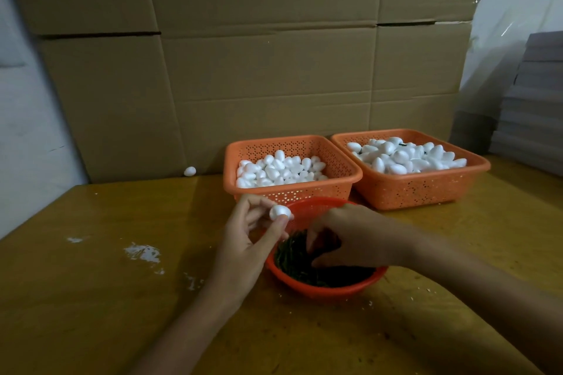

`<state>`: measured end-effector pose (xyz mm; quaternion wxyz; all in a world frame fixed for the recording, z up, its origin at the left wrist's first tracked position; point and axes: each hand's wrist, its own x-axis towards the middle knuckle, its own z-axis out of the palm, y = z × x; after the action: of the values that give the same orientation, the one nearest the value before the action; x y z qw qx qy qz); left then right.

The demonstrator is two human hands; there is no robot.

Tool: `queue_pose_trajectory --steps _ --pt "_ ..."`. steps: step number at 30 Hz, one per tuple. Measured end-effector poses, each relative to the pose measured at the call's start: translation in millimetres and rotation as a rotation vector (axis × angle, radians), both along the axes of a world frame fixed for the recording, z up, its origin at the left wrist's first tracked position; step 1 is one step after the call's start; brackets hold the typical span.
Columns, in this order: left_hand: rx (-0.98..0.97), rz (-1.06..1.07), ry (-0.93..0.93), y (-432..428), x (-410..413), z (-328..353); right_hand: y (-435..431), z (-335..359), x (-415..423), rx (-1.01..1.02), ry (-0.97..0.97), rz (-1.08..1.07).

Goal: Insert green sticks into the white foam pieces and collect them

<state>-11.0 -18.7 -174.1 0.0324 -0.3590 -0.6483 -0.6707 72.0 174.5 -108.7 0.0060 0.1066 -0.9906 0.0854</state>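
**Foam egg in the left hand, right hand down among the sticks**

I saw a yellow-brown wooden desk [91,298] flecked with white foam crumbs [143,253], backed by a wall of flattened cardboard boxes [243,55]. Two orange perforated baskets stood side by side at the back: the left basket [304,189] held plain white foam eggs, and the right basket [426,189] held eggs with dark bits showing between them. One stray egg [189,171] lay against the cardboard. Nearer me sat a round red bowl [329,291] of dark green sticks [292,259]. My left hand [246,240] pinched a white foam egg [279,212] between thumb and fingers [256,216], just above the bowl's rim. My right hand [350,237] reached into the bowl, fingers curled down; I could not tell whether they held a stick.
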Motion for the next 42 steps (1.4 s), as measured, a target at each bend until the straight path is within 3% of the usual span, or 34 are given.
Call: queue_pose_trajectory --steps 9,15,23,27,33,37,42 --pt "0.009 -0.001 0.076 1.5 -5.0 -3.3 3.6 -3.7 -5.9 -0.103 0.158 -0.012" --pt "-0.025 0.039 0.057 0.6 -5.6 -6.2 7.5 -18.9 -13.3 0.067 0.189 0.028" --pt "-0.032 0.039 0.032 1.8 -4.5 -6.5 6.6 -20.5 -14.5 0.073 0.281 -0.016" --pt "-0.028 0.034 0.027 0.9 -3.3 -5.3 6.5 -15.9 -11.5 -0.016 0.338 -0.041" --pt "-0.034 0.026 0.030 0.3 -3.6 -4.9 6.3 -11.6 -12.0 -0.040 0.205 -0.009" --pt "-0.056 0.031 0.045 0.2 -4.3 -5.5 6.6 -11.6 -9.2 -0.068 0.252 -0.005" --pt "-0.041 0.019 0.063 0.1 -5.2 -5.8 12.3 -13.8 -11.6 -0.282 0.242 0.001"
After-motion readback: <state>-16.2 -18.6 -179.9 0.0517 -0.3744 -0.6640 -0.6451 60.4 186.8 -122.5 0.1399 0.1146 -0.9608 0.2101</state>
